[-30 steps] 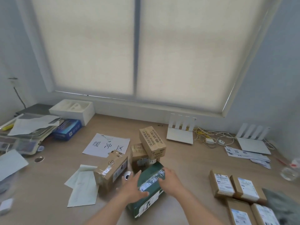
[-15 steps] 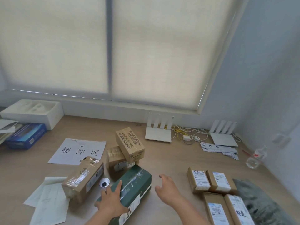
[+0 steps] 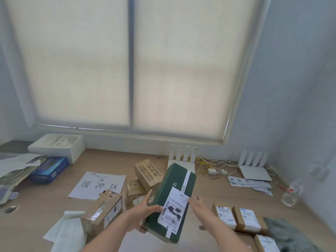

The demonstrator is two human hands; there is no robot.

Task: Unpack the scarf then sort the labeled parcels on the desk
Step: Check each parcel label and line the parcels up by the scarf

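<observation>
A dark green box (image 3: 174, 193) with a white shipping label is lifted off the desk and tilted up on end. My left hand (image 3: 143, 213) grips its lower left side. My right hand (image 3: 203, 210) is on its right edge, fingers spread against it. Behind it lies a pile of brown cardboard parcels (image 3: 145, 174), and one taped brown parcel (image 3: 103, 210) sits to the left. Several small labeled parcels (image 3: 236, 217) stand in rows at the right. A grey scarf (image 3: 289, 233) lies at the bottom right corner.
A paper sign with large characters (image 3: 98, 184) lies left of centre. Loose white sheets (image 3: 67, 231) lie at the front left. Two white routers (image 3: 181, 159) (image 3: 254, 168) with cables stand at the back, a blue box (image 3: 49, 169) and white foam tray (image 3: 58, 148) at left, a plastic bottle (image 3: 291, 193) at right.
The green box has been picked up from the desk and tipped upright, its label now facing me. Both hands have closed around it; earlier my right hand was off it.
</observation>
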